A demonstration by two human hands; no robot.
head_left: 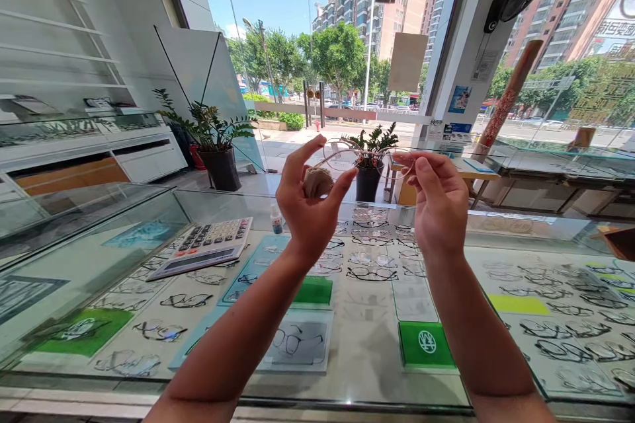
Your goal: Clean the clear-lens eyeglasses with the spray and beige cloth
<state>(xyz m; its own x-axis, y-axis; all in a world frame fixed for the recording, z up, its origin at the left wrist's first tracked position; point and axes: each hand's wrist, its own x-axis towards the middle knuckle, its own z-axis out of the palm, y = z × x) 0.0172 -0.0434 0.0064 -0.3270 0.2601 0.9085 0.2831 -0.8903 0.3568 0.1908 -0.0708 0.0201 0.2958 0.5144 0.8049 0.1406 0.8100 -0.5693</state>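
Note:
A pair of thin-rimmed eyeglasses (342,155) is held up in front of me, above the glass counter. My right hand (440,201) pinches its right side between thumb and fingers. My left hand (310,205) is at the other side, thumb and forefinger apart around the left lens, with a temple arm running back towards it. A crumpled beige cloth (318,182) is tucked in the curled lower fingers of that hand. Whether the left fingertips touch the frame, I cannot tell.
Below my hands is a glass display counter (364,370) with rows of eyeglasses (372,273) inside. A calculator (206,244) and a small bottle (276,219) are on the left. Green cards (427,344) lie under the glass. Potted plants (221,168) stand beyond, before the glass doors.

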